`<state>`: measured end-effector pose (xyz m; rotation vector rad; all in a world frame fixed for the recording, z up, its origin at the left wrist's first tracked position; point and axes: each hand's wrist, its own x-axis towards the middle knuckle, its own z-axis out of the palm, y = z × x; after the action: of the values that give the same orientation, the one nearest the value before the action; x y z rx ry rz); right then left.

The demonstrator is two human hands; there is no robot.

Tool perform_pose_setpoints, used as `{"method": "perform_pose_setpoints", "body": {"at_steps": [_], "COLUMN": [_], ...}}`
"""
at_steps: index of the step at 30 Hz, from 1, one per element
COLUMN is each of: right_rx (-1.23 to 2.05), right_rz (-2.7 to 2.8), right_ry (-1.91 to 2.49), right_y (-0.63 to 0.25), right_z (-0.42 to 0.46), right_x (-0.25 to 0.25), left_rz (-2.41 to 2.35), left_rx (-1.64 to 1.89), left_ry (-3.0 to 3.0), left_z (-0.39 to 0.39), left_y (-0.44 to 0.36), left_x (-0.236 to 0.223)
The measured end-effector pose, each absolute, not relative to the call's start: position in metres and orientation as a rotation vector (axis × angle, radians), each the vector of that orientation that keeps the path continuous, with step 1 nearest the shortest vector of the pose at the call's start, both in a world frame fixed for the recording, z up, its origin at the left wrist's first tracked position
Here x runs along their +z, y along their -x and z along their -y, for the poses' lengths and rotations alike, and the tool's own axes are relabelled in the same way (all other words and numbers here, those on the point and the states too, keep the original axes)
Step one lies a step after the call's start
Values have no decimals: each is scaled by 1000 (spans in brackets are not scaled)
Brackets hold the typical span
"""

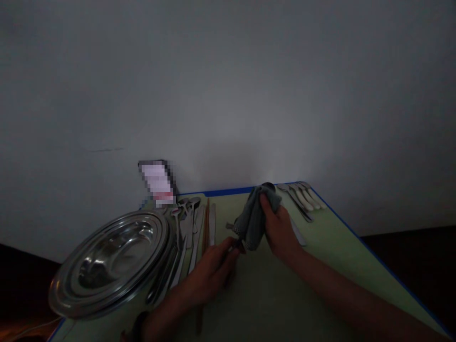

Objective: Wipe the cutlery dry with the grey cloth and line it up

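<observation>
In my right hand (pixel 280 225) is a bunched grey-green cloth (pixel 251 221) with a checked edge, its fingers closed on it. A dark, rounded, shiny end (pixel 270 185), like a spoon's bowl, sticks out above the cloth. My left hand (pixel 217 266) is closed, pinching a dark handle end (pixel 238 243) just below the cloth. The cloth hides the middle of this utensil. Just right of my right hand, a flat metal blade or handle (pixel 298 232) lies partly hidden on the table.
Stacked oval steel trays (pixel 153 266) stand at left beside a row of spoons (pixel 194 202), knives (pixel 213 223) and chopsticks (pixel 205 228). A phone (pixel 156 180) leans against the wall. Several white-handled utensils (pixel 309 197) lie at the back right of the green table (pixel 285 304).
</observation>
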<state>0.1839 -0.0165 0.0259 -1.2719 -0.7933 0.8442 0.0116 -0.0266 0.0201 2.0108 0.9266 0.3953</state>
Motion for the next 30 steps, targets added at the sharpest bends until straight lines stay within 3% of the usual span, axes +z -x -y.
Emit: {"method": "perform_pose_setpoints", "body": {"at_steps": [4, 9, 14, 17, 24, 30], "right_rx": [943, 834, 792, 751, 784, 815], "right_rz": [852, 1054, 1674, 2010, 2171, 2257], "right_ry": [1285, 1319, 1225, 1119, 1188, 1238], "right_y": [-163, -168, -174, -168, -170, -195], "right_z": [23, 13, 2, 0, -3, -4], "right_x": [36, 50, 83, 100, 104, 108], "left_rz": [-979, -1026, -1196, -1187, -1215, -1374], "left_rx": [456, 378, 800, 844, 768, 998], "left_ry": [-1896, -2132, -2120, -2167, -2468, -2374], "left_z": [27, 8, -22, -31, -43, -44], "left_y": [-15, -5, 2, 1, 15, 30], "left_x": [31, 76, 129, 147, 140, 146]}}
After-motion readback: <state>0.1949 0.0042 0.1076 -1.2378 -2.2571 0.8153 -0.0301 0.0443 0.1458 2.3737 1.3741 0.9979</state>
